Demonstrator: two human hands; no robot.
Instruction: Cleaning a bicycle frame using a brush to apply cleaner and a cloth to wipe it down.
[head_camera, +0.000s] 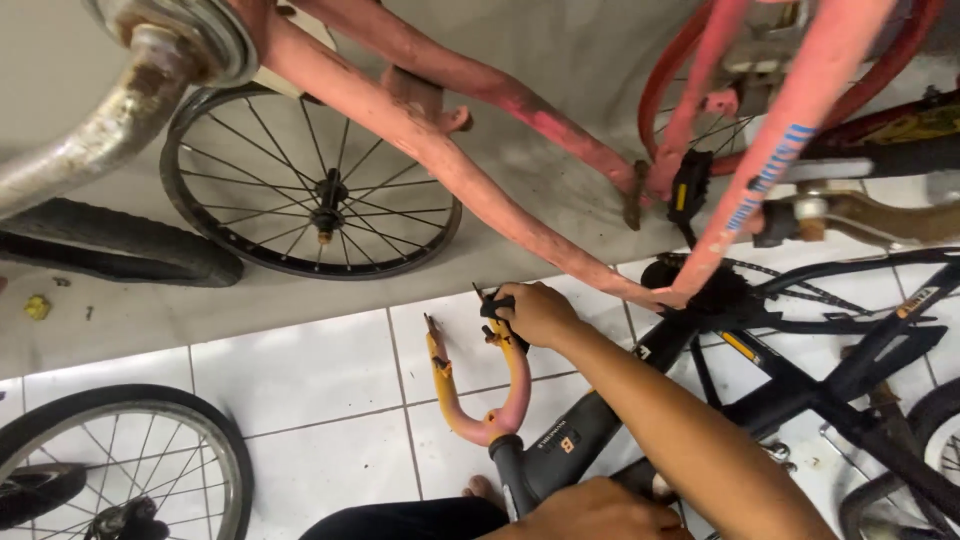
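Down on the white tiled floor (310, 370), the right hand (537, 312) curls its fingers around a small black part (495, 305) at one tip of a pink and yellow curved metal fork (478, 385). Lower down, the left hand (590, 512) grips the black bicycle frame tube (565, 450), though its fingers are hidden. Above hangs a worn pink bicycle frame (450, 160).

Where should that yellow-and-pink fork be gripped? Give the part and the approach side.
Grip the fork by its yellow leg, midway, coming from the left over the white tiles. It is bare, slim enough for fingers to wrap, and open on that side. The right hand closes on the pink leg's tip, and the black frame crowds the crown.
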